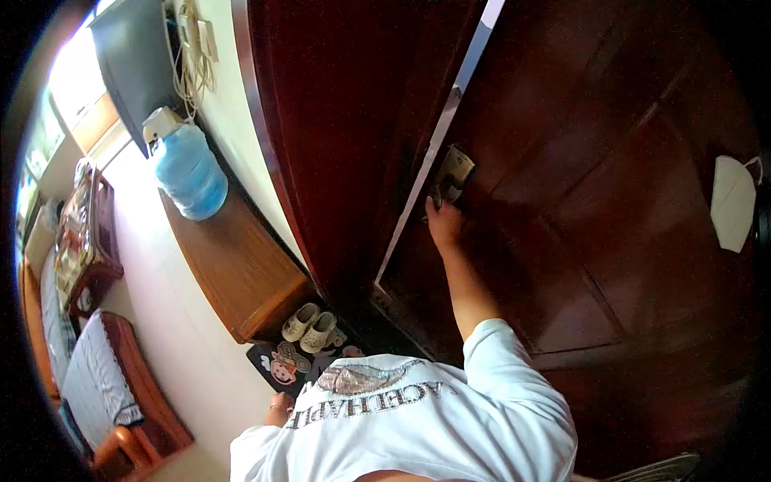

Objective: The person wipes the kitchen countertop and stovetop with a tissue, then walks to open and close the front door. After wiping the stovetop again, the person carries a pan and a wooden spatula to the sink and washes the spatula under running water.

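Observation:
My right hand (445, 221) is at the metal handle (451, 178) of a dark red-brown door (554, 209), its fingers closed round the lower part of the handle. A pale strip (438, 132) runs along the door's edge beside the hand. Low on the left, my left hand (280, 402) hangs beside my white shirt, above the floor near a dark mat (265, 361) with a cartoon figure. It is small in view, and its fingers are too unclear to read.
Light clogs (310, 327) stand by a wooden cabinet (233, 265) that bears a blue water bottle (190, 173). A white mask (732, 203) hangs on the right. Farther left are a cluttered table (100, 217) and a wooden seat (144, 386) with a light cover.

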`<state>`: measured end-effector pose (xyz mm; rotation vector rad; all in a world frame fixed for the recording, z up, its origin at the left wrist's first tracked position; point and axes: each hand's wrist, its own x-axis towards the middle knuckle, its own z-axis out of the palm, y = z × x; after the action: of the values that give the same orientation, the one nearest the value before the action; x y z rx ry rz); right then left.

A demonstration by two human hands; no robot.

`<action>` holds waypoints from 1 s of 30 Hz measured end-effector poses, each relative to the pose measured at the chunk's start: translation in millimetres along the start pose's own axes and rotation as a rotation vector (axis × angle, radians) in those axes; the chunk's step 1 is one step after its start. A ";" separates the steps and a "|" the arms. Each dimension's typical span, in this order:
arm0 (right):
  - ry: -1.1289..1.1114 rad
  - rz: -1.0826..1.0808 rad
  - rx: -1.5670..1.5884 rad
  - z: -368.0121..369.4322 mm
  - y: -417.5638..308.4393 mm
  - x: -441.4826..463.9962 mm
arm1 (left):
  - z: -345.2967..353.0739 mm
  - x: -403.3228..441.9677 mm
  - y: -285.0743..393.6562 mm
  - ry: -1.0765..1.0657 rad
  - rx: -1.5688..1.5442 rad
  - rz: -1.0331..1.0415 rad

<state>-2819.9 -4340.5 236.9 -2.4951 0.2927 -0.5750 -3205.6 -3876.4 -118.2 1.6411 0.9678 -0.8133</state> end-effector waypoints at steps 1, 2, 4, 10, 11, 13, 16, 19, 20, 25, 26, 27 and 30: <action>-0.020 0.060 0.024 4.2 10.7 13.6 | 18.7 -12.9 -11.3 0.012 -0.019 -0.007; -0.042 0.122 0.047 9.3 19.9 25.9 | 35.0 -25.3 -22.2 0.025 -0.042 -0.006; 0.068 0.023 0.033 22.6 43.5 52.2 | 61.3 -44.3 -39.8 0.057 -0.080 0.005; 0.213 0.050 -0.062 31.5 91.5 107.7 | 89.9 -100.2 -72.8 0.145 -0.094 0.010; 0.217 0.055 -0.051 21.5 88.9 111.6 | 90.7 -105.1 -73.5 0.159 -0.089 0.006; 0.115 0.167 -0.017 5.1 83.4 115.6 | 88.2 -112.5 -76.8 0.179 -0.055 0.000; 0.114 0.177 -0.014 5.5 96.7 126.8 | 77.3 -117.4 -68.3 0.214 0.016 0.001; 0.143 0.172 -0.053 -11.3 97.3 127.5 | 61.0 -119.6 -37.4 0.237 0.093 0.031; 0.160 0.134 -0.022 -3.6 104.9 131.9 | 55.3 -119.6 -25.9 0.243 0.119 0.045; 0.206 0.056 0.045 2.6 114.2 129.0 | 35.3 -116.2 39.0 0.274 0.167 0.145; 0.240 0.040 0.060 -5.2 110.3 124.8 | 34.2 -117.7 51.6 0.280 0.155 0.177; 0.277 0.019 0.074 -7.5 108.4 124.2 | 35.8 -115.9 66.9 0.281 0.136 0.208; 0.232 0.046 0.055 -8.5 107.0 126.2 | 44.9 -110.9 105.5 0.259 0.110 0.304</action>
<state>-2721.1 -4473.0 225.5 -2.3641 0.4145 -0.8439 -3163.4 -3958.9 11.7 1.9650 0.8309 -0.4626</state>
